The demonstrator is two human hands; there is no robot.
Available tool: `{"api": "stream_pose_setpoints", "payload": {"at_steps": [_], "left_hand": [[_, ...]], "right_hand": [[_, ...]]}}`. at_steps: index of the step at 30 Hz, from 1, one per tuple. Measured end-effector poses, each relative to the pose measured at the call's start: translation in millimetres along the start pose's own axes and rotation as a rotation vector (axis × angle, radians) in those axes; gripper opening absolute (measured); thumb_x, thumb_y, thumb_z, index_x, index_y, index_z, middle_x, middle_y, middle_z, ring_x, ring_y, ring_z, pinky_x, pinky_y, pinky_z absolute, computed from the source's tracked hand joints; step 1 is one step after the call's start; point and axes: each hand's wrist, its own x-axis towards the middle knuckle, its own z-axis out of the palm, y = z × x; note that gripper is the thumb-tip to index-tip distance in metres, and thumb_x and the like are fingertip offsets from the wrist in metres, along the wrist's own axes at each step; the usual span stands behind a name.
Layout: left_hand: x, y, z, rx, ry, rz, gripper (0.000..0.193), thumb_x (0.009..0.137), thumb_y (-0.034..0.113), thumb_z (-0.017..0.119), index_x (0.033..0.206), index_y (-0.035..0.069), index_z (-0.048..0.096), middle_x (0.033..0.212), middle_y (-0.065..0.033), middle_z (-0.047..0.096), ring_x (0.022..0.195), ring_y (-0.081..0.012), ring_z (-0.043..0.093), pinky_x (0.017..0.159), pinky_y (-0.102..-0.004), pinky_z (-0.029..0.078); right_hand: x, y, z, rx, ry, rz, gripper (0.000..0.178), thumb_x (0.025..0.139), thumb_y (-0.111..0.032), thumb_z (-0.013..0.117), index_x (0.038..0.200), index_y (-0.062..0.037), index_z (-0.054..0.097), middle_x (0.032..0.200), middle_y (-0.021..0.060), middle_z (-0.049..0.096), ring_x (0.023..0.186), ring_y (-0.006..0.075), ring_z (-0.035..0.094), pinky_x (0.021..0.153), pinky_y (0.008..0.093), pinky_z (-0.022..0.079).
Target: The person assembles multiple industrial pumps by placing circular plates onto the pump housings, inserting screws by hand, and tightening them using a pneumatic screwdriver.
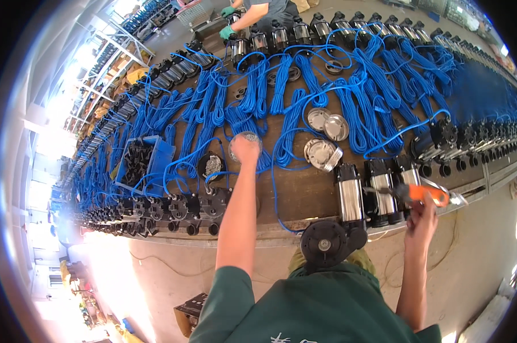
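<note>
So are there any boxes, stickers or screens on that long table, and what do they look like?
Blue crate: left of the left hand, rectangular plastic, holding dark parts.
Cardboard box: on the floor below the table, brown, open.
No screens or signs visible; stickers too small to tell.

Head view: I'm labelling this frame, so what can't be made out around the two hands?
- Left hand: covers most of the round metal cover; its grip cannot be judged.
- Right hand: holds an orange-handled tool; the tip is blurred.
- Blue crate: its dark contents are too small to identify.
- Co-worker's gloved hand: fisheye rim cuts off the person.
</note>
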Motion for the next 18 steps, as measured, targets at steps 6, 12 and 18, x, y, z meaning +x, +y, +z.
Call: {"api": "stream_pose_setpoints", "payload": {"at_steps": [6, 12, 18], "left_hand": [[41, 1, 32, 0.097, -0.426, 0.015, 0.017, 0.073, 0.011, 0.066, 0.086, 0.001, 0.072, 0.096, -0.0248, 0.067, 0.095, -0.0407, 0.064, 0.084, -0.0453, 0.053], [42, 1, 50, -0.593, -0.331, -0.65, 0.007, 0.077, -0.002, 0.062, 0.079, -0.008, 0.066, 0.082, -0.0225, 0.065, 0.069, -0.0349, 0.066, 0.057, -0.0426, 0.056], [53, -43, 35, -1.59, -0.282, -1.263, 0.014, 0.089, 0.005, 0.04, 0.087, -0.008, 0.045, 0.087, -0.02, 0.051, 0.078, -0.0332, 0.054, 0.071, -0.0469, 0.053]], "right_hand": [[-42, -49, 4, 0.958, -0.281, 0.025, 0.043, 0.089, -0.027, 0.057, 0.123, 0.0004, 0.055, 0.122, 0.0117, 0.055, 0.095, 0.0173, 0.057, 0.082, 0.0312, 0.048], [-24, -35, -70, 1.061, -0.37, -0.013, 0.042, 0.086, -0.019, 0.058, 0.124, -0.0021, 0.053, 0.123, 0.0062, 0.057, 0.084, 0.0118, 0.059, 0.069, 0.029, 0.045], [-28, -37, -93, 0.846, -0.216, -0.127, 0.042, 0.084, -0.018, 0.057, 0.125, -0.0067, 0.054, 0.12, 0.0071, 0.06, 0.076, 0.0119, 0.057, 0.066, 0.0306, 0.046]]}}
